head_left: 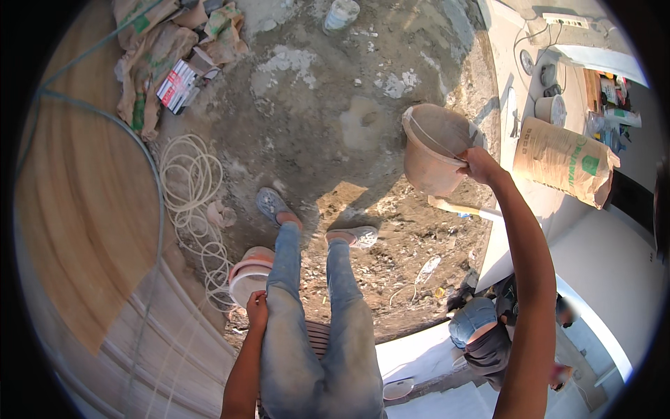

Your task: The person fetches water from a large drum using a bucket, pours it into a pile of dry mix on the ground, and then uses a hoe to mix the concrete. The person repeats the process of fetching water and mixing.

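My right hand (pixel 479 165) grips a mud-stained plastic bucket (pixel 432 175) at its rim, where one end of the handle meets it. The bucket tips so that I see into its grey-coated inside, and a handle lies across its mouth. Whether its base touches the ground is unclear. My left hand (pixel 257 310) hangs beside my left thigh with curled fingers, and its palm is hidden. Just past it stand a pale bucket (pixel 250 285) and a reddish one (pixel 257 257), close together. Under the held bucket lies a tool with a wooden handle (pixel 453 206).
Coiled pale hose (pixel 191 178) lies left, near crumpled paper sacks (pixel 157 52) and a printed box (pixel 178 86). A small tub (pixel 341 15) stands ahead. On the right ledge are a paper sack (pixel 565 157) and a power strip (pixel 565 21). People (pixel 479 335) bend at lower right.
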`<act>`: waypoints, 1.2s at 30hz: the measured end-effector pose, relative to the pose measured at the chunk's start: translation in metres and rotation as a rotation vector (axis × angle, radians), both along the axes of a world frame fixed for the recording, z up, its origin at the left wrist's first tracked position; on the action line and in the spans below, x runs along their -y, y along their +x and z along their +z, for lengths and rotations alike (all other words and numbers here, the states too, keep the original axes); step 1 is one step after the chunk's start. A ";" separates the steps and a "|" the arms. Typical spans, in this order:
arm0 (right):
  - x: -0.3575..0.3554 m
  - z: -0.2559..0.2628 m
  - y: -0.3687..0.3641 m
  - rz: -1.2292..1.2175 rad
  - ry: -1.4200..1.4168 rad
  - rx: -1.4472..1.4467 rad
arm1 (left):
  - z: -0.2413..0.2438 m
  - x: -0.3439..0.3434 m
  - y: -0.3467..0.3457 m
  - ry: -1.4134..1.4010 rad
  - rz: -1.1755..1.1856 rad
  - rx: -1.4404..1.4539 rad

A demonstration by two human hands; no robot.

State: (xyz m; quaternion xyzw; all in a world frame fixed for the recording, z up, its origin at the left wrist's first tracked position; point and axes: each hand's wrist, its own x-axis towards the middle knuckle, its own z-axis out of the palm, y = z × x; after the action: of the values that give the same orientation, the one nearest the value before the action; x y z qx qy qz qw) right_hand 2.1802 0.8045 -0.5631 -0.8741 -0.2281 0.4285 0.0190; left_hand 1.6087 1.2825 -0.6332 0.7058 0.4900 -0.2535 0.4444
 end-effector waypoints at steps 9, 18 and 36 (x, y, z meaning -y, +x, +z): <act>0.001 0.008 0.039 -0.004 -0.090 0.001 | 0.001 0.001 -0.003 -0.025 0.020 0.027; 0.000 0.007 -0.024 -0.192 -0.053 0.031 | 0.003 -0.009 -0.019 -0.109 0.130 0.034; -0.017 -0.041 -0.220 -0.125 -0.018 -0.026 | 0.021 -0.027 -0.016 -0.139 -0.039 -0.046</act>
State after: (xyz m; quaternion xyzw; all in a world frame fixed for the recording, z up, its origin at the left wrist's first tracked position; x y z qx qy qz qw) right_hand 1.9599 0.8211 -0.6038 -0.8811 -0.1692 0.4397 0.0407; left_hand 1.5931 1.3093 -0.6119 0.6766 0.4673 -0.3120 0.4759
